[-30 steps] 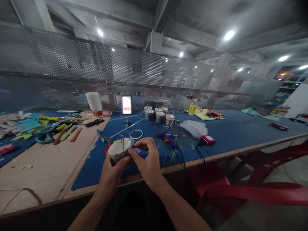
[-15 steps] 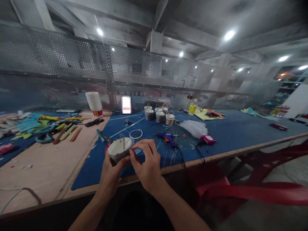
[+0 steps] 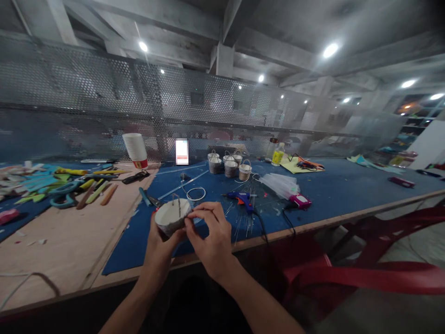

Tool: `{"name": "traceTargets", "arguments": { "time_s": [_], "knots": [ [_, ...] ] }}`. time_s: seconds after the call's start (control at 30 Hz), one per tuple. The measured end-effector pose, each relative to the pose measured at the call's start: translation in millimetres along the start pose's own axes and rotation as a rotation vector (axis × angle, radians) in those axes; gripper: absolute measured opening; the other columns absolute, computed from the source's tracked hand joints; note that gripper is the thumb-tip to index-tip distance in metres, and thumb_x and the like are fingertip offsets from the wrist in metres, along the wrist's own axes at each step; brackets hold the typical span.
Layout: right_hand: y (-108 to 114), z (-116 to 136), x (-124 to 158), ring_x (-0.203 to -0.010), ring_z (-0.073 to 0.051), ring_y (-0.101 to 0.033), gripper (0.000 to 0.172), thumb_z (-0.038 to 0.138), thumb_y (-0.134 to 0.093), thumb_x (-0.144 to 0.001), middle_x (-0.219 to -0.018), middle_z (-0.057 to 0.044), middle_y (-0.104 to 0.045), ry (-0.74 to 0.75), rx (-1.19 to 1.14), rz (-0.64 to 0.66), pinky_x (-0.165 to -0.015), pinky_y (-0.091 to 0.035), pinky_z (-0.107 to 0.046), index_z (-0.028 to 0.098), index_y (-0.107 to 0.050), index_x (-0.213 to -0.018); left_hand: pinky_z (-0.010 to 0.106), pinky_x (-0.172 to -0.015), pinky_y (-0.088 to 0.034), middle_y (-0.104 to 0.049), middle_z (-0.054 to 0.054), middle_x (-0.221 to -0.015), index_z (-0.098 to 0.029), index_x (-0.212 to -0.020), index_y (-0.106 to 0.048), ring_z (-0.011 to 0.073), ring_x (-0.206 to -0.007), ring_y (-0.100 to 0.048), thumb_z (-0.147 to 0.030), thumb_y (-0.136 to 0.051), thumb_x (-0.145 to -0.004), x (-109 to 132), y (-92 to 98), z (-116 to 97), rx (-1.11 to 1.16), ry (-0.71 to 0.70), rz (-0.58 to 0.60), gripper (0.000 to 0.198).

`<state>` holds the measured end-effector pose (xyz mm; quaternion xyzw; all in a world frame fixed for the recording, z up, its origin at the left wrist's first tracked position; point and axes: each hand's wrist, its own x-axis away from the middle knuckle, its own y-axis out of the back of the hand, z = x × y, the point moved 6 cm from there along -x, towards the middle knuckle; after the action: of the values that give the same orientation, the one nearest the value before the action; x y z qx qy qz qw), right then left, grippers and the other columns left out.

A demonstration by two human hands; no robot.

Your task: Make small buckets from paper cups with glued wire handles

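A small white paper-cup bucket (image 3: pixel 173 214) with a greyish wrapped outside and a thin arched handle is held just above the front of the blue table mat. Cupped around its left and near side is my left hand (image 3: pixel 160 246), closed on it. At the bucket's right rim, my right hand (image 3: pixel 211 234) pinches with thumb and forefinger against the wall; whatever lies between the fingertips is hidden. Behind the bucket lie pliers (image 3: pixel 155 201) with their jaws partly visible, and a loop of pale wire (image 3: pixel 196 193).
Several similar little buckets (image 3: pixel 230 168) stand at the back. A blue glue gun (image 3: pixel 242 199) with its cord and a bundle of clear sticks (image 3: pixel 278 184) lie to the right. Stacked paper cups (image 3: pixel 135 148), scissors (image 3: pixel 64 197) and carving tools are left. A red chair (image 3: pixel 365 278) is at front right.
The bucket and both hands have shifted very slightly left in view. My right fingertips stay at the bucket's right rim, with the grip otherwise much the same.
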<state>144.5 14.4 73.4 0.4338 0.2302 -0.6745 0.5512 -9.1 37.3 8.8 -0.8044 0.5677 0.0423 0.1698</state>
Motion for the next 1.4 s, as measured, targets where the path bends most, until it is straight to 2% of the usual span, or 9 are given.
{"name": "traceTargets", "arguments": {
  "time_s": [0.3, 0.5, 0.7, 0.83, 1.07, 1.2, 1.4],
  "knots": [
    [0.8, 0.3, -4.7, -0.098, -0.018, -0.065, 0.011, 0.016, -0.065, -0.086, -0.102, -0.006, -0.063, -0.049, -0.045, -0.011, -0.089, -0.057, -0.033, 0.022, -0.065, -0.094, 0.035, -0.083, -0.052, -0.070, 0.007, -0.110, -0.020, -0.120, -0.060, 0.0288, -0.105, -0.064, -0.032, -0.081, -0.065, 2.5, 0.8, -10.8, -0.086, 0.014, -0.050, 0.060],
    [-0.3, -4.7, -5.0, -0.097, -0.018, -0.065, 0.011, 0.012, -0.067, -0.084, -0.099, -0.004, -0.063, -0.143, -0.121, 0.002, -0.090, -0.056, -0.034, 0.022, -0.067, -0.088, 0.035, -0.084, -0.053, -0.070, 0.006, -0.113, -0.022, -0.127, -0.057, 0.0280, -0.105, -0.065, -0.029, -0.084, -0.063, 5.9, -3.8, -7.4, 0.078, 0.070, -0.023, 0.070],
    [0.7, -5.1, -5.3, -0.096, -0.018, -0.065, 0.010, 0.013, -0.066, -0.085, -0.098, -0.005, -0.064, -0.137, -0.113, -0.029, -0.088, -0.058, -0.036, 0.022, -0.064, -0.088, 0.039, -0.090, -0.053, -0.071, 0.008, -0.117, -0.020, -0.128, -0.058, 0.0301, -0.109, -0.065, -0.031, -0.085, -0.062, 6.6, -3.0, -5.5, 0.057, 0.067, -0.035, 0.072],
    [1.0, -7.6, -5.6, -0.098, -0.018, -0.065, 0.007, 0.016, -0.063, -0.090, -0.099, -0.005, -0.064, -0.158, -0.144, 0.009, -0.088, -0.059, -0.035, 0.023, -0.064, -0.092, 0.043, -0.092, -0.053, -0.070, 0.011, -0.119, -0.018, -0.130, -0.056, 0.0331, -0.112, -0.064, -0.031, -0.086, -0.061, 8.1, -3.2, -4.8, 0.091, 0.064, -0.025, 0.076],
    [4.1, -0.6, -3.3, -0.101, -0.018, -0.066, 0.019, 0.021, -0.064, -0.095, -0.110, -0.005, -0.062, -0.038, -0.086, 0.039, -0.089, -0.059, -0.034, 0.030, -0.068, -0.111, 0.040, -0.091, -0.052, -0.068, 0.010, -0.125, -0.021, -0.134, -0.054, 0.0320, -0.116, -0.062, -0.029, -0.085, -0.063, 5.2, 0.8, 1.6, 0.028, 0.077, -0.018, 0.079],
    [4.4, 2.2, -2.2, -0.100, -0.017, -0.066, 0.017, 0.019, -0.064, -0.094, -0.111, -0.005, -0.060, -0.009, -0.048, 0.035, -0.085, -0.059, -0.032, 0.029, -0.069, -0.107, 0.040, -0.088, -0.053, -0.068, 0.010, -0.124, -0.021, -0.134, -0.054, 0.0328, -0.114, -0.063, -0.029, -0.084, -0.063, 3.5, 1.0, 2.3, 0.002, 0.068, -0.012, 0.077],
    [8.1, 5.4, -3.3, -0.102, -0.017, -0.064, 0.013, 0.015, -0.064, -0.091, -0.105, -0.005, -0.062, -0.016, -0.069, 0.004, -0.092, -0.056, -0.034, 0.024, -0.064, -0.100, 0.038, -0.089, -0.053, -0.069, 0.009, -0.121, -0.021, -0.132, -0.057, 0.0305, -0.111, -0.064, -0.031, -0.084, -0.063, 3.0, 3.7, 5.2, -0.017, 0.055, -0.027, 0.074]
  ]
}}
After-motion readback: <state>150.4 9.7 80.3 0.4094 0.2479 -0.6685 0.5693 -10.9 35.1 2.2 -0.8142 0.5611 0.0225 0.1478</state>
